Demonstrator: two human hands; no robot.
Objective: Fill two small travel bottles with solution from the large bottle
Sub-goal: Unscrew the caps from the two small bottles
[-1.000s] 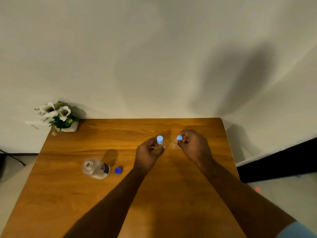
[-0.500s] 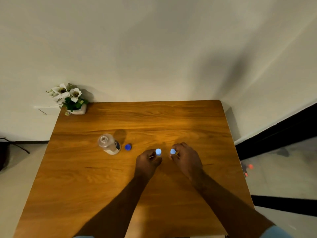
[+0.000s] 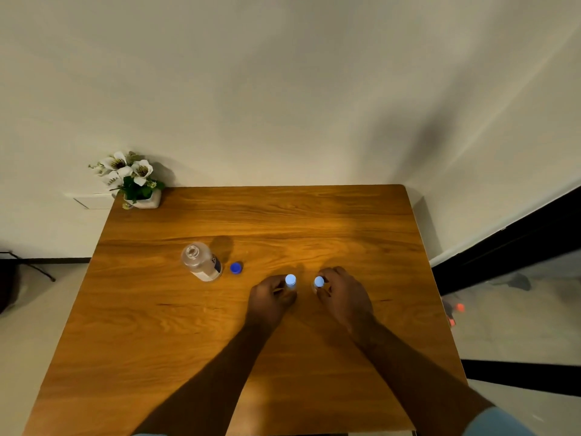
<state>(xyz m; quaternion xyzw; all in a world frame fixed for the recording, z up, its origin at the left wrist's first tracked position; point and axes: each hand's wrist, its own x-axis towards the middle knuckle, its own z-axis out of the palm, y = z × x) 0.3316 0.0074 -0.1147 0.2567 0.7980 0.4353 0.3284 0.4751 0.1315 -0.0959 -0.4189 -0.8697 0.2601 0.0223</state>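
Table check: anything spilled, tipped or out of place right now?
Nothing spilled or tipped. The large bottle stands upright but uncapped, its blue cap lying on the table just beside it. Both hands each hold a capped small bottle: left hand on one, right hand on the other.

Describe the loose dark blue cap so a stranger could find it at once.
Start at the wooden table and find the large clear bottle standing open, left of the hands. The dark blue cap lies on the wood just right of that bottle's base. It is darker than the two pale blue caps on the small bottles, and no hand touches it.
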